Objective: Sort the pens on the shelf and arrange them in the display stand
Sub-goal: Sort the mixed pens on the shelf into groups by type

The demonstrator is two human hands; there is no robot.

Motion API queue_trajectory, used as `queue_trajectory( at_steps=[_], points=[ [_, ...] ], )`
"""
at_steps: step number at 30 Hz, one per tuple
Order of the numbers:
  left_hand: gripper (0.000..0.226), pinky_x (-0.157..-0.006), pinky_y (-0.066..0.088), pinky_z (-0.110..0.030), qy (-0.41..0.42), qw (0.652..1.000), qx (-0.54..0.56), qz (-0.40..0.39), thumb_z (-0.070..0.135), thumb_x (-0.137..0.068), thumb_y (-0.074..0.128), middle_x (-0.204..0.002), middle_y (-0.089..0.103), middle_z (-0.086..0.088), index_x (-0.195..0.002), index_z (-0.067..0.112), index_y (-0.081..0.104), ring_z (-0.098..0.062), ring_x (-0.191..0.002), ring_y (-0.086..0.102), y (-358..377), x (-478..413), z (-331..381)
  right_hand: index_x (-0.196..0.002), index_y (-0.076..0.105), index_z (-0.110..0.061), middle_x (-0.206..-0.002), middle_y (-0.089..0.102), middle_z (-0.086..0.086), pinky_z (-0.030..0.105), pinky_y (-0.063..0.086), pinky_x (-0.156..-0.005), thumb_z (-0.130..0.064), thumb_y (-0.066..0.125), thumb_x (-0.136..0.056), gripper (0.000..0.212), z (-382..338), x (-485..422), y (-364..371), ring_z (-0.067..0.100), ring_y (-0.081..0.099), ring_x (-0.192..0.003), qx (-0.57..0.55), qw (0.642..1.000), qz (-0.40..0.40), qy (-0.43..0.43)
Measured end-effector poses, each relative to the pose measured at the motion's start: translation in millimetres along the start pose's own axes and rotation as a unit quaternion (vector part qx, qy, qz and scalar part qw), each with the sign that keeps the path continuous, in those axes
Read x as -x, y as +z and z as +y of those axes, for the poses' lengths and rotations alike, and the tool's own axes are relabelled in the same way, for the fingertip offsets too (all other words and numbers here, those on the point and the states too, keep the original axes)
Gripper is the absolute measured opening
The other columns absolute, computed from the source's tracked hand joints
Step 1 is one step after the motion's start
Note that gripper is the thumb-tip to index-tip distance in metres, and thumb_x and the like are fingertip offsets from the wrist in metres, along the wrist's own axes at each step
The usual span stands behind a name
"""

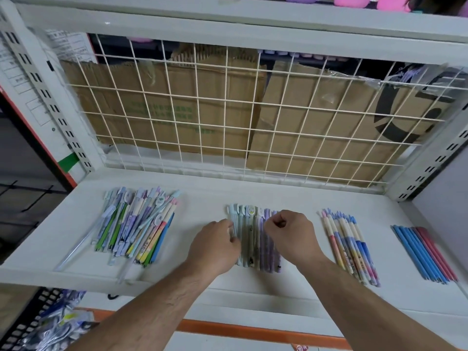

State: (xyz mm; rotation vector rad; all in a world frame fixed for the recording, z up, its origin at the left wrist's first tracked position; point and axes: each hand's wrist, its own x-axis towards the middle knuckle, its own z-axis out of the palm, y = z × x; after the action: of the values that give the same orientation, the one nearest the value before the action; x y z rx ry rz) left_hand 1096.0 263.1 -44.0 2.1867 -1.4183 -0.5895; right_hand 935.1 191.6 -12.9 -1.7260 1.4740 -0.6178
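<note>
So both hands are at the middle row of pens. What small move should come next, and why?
Probably the left hand should go to the mixed pile for another pen. That pile lies unsorted beside it, while the middle row, the gradient pens and the blue and red pens already lie in neat groups.

Left hand (215,245) and right hand (288,234), fingers curled, touch the middle pen row (250,239) on the shelf (202,198).
</note>
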Motion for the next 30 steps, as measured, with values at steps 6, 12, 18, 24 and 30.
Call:
queue_trajectory(
  at_steps=[6,12,18,24,30],
  points=[
    [0.042,-0.083,0.049,-0.032,-0.013,0.997,-0.05,0.051,0.035,-0.092,0.051,-0.117,0.057,0.0,-0.131,0.02,0.053,-0.018,-0.106,0.056,-11.8,7.2,-11.9,-0.075,0.064,-0.024,-0.07,0.068,-0.008,0.028,0.052,-0.063,-0.022,0.059,-0.09,0.016,-4.1,3.1,2.9,0.014,0.064,-0.064,0.071,0.996,0.026,-0.047],
    [0.049,-0.095,0.042,-0.041,-0.055,0.958,-0.266,0.093,0.049,-0.09,0.046,-0.119,0.054,-0.011,-0.119,0.011,0.05,-0.029,-0.113,0.048,-41.6,13.4,-31.3,-0.085,0.063,-0.031,-0.086,0.067,-0.015,0.027,0.05,-0.076,-0.02,0.062,-0.09,0.012,-14.3,4.0,12.7,0.011,0.063,-0.083,0.081,0.993,0.029,-0.086],
    [0.05,-0.094,0.042,-0.039,-0.097,0.937,-0.327,0.072,0.046,-0.088,0.05,-0.118,0.055,-0.015,-0.119,0.007,0.052,-0.031,-0.11,0.051,-55.2,8.3,-54.8,-0.089,0.067,-0.028,-0.088,0.068,-0.014,0.027,0.049,-0.077,-0.021,0.063,-0.09,0.008,-23.1,6.3,27.5,0.012,0.063,-0.084,0.073,0.992,0.031,-0.097],
    [0.047,-0.095,0.044,-0.038,-0.114,0.939,-0.323,0.02,0.036,-0.089,0.054,-0.122,0.055,-0.015,-0.125,0.006,0.05,-0.031,-0.113,0.053,-63.5,-2.5,-55.7,-0.089,0.068,-0.026,-0.085,0.068,-0.017,0.032,0.052,-0.085,-0.02,0.062,-0.09,0.008,-31.1,11.7,31.4,0.012,0.064,-0.086,0.07,0.994,0.029,-0.083],
    [0.028,-0.071,0.042,-0.027,-0.083,0.961,-0.263,0.016,0.018,-0.091,0.055,-0.112,0.063,-0.005,-0.117,0.008,0.056,-0.022,-0.103,0.062,-65.5,-6.8,-53.4,-0.077,0.064,-0.029,-0.069,0.069,-0.011,0.032,0.047,-0.102,-0.023,0.062,-0.091,0.015,-33.4,18.9,32.8,0.013,0.067,-0.062,0.07,0.994,0.031,-0.074]
  ],
)
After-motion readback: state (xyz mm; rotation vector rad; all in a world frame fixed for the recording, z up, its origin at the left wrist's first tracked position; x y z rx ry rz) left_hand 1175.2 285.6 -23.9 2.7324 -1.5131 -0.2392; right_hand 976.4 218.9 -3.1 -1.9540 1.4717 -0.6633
